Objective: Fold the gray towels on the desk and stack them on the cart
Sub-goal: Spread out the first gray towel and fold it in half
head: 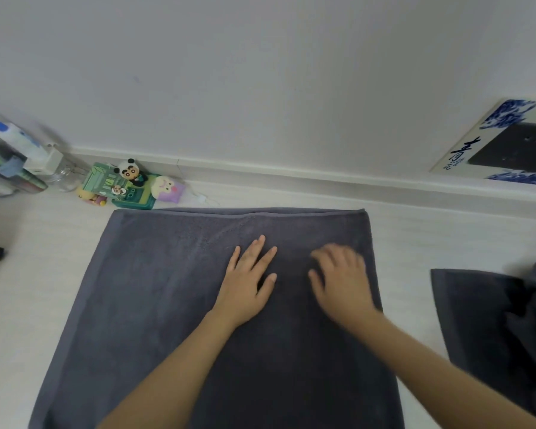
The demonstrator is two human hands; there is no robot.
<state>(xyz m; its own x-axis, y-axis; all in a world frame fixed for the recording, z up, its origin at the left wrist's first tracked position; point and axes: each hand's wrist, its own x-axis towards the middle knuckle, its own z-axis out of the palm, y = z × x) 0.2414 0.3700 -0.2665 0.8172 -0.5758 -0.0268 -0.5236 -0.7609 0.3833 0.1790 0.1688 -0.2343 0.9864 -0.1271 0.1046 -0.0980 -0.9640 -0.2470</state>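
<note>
Hands press flat on the gray towel (155, 298) spread across the desk (28, 274): left hand (245, 280) with fingers splayed straight, right hand (342, 280) blurred, fingers loosely extended. More gray towels (502, 329) lie crumpled at the right.

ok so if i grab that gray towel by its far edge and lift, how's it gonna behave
Probably floppy: the gray towel lies flat on the desk under the left hand and right hand, so it should drape and sag. Its nap looks thick, so likely fairly heavy for cloth. It should grip rather than slip, though it may drag along the desk.
</note>
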